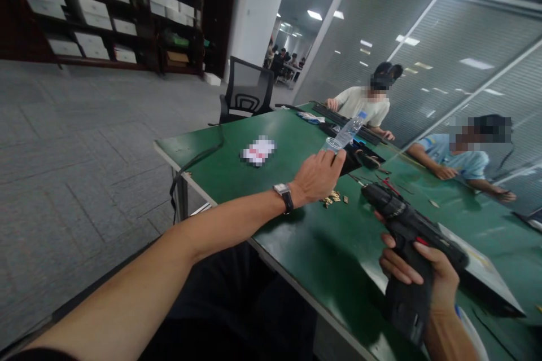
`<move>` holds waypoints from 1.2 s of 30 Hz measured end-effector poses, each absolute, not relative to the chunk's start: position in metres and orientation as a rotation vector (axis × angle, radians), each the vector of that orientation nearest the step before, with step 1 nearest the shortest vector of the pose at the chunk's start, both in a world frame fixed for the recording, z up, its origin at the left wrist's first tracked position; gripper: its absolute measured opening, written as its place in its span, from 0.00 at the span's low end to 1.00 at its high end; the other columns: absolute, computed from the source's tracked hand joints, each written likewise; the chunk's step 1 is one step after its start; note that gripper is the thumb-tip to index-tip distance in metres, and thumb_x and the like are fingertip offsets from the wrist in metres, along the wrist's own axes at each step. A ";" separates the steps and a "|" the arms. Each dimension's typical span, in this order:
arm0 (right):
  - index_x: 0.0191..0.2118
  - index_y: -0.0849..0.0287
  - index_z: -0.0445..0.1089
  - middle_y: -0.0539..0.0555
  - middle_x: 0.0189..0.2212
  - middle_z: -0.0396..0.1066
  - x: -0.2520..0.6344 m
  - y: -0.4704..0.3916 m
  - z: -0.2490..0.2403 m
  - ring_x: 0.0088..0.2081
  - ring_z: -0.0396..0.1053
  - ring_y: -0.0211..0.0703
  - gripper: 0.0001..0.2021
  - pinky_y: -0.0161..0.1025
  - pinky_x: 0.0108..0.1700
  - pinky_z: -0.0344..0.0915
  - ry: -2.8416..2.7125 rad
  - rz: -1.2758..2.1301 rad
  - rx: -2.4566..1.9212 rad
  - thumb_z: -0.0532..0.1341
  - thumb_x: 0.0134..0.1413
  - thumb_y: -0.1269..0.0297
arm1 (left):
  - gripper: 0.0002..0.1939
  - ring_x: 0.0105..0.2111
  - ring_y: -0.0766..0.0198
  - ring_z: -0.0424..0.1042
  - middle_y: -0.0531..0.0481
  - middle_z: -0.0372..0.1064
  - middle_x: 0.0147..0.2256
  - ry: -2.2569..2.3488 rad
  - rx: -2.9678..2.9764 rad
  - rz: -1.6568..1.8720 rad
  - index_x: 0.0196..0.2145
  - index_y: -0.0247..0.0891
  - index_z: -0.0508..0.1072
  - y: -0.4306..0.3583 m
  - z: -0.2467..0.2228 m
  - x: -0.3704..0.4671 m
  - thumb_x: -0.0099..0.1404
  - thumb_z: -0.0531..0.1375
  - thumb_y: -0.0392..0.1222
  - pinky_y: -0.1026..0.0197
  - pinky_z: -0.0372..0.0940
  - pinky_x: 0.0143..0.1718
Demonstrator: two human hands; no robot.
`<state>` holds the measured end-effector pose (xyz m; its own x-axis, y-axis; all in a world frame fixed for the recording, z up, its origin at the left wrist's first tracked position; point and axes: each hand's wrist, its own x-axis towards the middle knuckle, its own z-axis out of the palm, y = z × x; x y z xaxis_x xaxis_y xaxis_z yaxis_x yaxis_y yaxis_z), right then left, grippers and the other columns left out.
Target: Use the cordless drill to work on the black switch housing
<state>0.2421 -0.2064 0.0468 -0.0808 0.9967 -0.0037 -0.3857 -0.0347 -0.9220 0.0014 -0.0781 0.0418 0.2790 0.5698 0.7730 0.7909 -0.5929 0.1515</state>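
My left hand point(319, 176), wearing a wristwatch point(283, 197), reaches over the green table with its back toward me. Its fingers and thumb curl around a clear plastic cup point(333, 144); the cup's lower part and my fingertips are hidden. Just behind the cup is a clear water bottle point(350, 130) with a blue cap. A black cordless drill point(404, 231) is in my right hand point(438, 271), its fingers wrapped around the handle and its thin bit pointing toward the upper left. Small brass-coloured metal pieces point(332, 198) lie on the table below my left hand.
The green table point(203, 164) bears a blurred white-and-red item point(257, 150), a strap point(199, 157), red-handled pliers point(389, 184) and a flat box point(486, 271) beside the drill. Two people point(364, 101) sit across. A mesh chair point(249, 90) stands at the far left edge.
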 end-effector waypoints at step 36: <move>0.55 0.49 0.72 0.54 0.30 0.68 0.292 -0.198 0.040 0.13 0.34 0.27 0.22 0.35 0.14 0.47 -0.961 1.578 -0.851 0.56 0.55 0.60 | 0.31 0.51 0.50 0.64 0.29 0.58 0.56 -1.096 -2.119 -1.200 0.69 0.29 0.41 -0.084 0.023 0.017 0.72 0.48 0.37 0.48 0.64 0.50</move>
